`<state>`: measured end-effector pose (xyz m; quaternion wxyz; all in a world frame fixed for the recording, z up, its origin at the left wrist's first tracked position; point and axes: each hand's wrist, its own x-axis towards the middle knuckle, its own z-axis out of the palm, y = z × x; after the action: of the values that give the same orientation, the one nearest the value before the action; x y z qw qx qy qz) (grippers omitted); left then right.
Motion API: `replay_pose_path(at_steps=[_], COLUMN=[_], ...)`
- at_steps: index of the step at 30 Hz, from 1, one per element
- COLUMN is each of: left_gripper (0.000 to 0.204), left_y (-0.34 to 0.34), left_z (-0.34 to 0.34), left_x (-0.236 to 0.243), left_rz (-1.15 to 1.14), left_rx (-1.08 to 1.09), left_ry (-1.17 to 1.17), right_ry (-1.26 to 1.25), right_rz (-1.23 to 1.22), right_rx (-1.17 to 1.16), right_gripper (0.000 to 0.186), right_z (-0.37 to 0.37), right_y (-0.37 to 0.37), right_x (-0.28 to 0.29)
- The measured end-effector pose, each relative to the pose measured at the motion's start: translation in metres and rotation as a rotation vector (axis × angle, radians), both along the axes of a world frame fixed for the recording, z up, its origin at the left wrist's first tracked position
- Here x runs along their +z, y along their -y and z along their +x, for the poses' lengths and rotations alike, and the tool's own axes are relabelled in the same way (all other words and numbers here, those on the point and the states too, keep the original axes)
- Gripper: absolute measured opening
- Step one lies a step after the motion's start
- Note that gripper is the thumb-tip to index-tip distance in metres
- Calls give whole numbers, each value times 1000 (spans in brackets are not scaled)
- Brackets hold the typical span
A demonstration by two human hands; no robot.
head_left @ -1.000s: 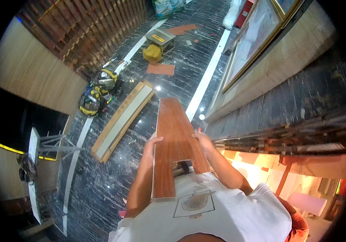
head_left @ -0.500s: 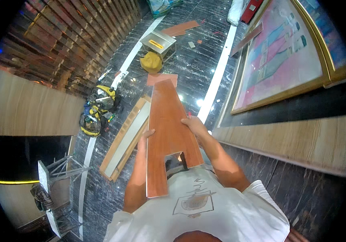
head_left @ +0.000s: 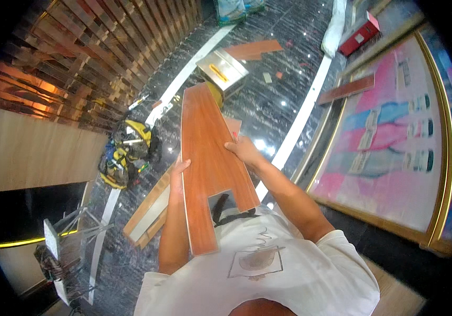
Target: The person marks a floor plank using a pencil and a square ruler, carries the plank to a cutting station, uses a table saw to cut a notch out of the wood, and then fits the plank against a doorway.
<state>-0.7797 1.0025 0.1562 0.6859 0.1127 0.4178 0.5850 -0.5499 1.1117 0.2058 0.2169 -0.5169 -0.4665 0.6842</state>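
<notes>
Brown, one notched plank (head_left: 205, 150) sits between left fingers (head_left: 184, 165) and right fingers (head_left: 232, 147).

White tee (head_left: 315, 279), chest print

Tee short-sleeved, creased. Box (head_left: 256, 264) on chest: thin dark outline, slightly skewed. Inside box: greyish-brown rounded patch (head_left: 256, 261). Hem side of box: dark looping scribble (head_left: 262, 238). Neck side of box: small brownish marks (head_left: 256, 277). Right of box: right sleeve (head_left: 344, 255), plain white. Left of box: left sleeve (head_left: 155, 287), same. Left hand (head_left: 177, 175), right hand (head_left: 247, 151), forearms (head_left: 288, 195) bare.
</notes>
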Motion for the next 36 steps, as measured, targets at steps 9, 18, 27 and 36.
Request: replay_pose_path(at_steps=[9, 18, 27, 36], left_gripper=[65, 69, 80, 93], left_y=[-220, -333, -357, -405], left_z=[-13, 37, 50, -20], left_x=[-64, -152, -287, -428], left_rz=[-53, -233, -254, -239], left_rx=[122, 36, 40, 17], left_ry=[164, -268, -345, -439], right_ry=[158, 370, 149, 955], right_rz=[101, 211, -41, 713], right_rx=[192, 355, 271, 242], right_gripper=[32, 33, 33, 53], right_z=[-24, 2, 43, 39], right_y=[-250, -408, -473, -790], right_x=[-71, -183, -372, -703])
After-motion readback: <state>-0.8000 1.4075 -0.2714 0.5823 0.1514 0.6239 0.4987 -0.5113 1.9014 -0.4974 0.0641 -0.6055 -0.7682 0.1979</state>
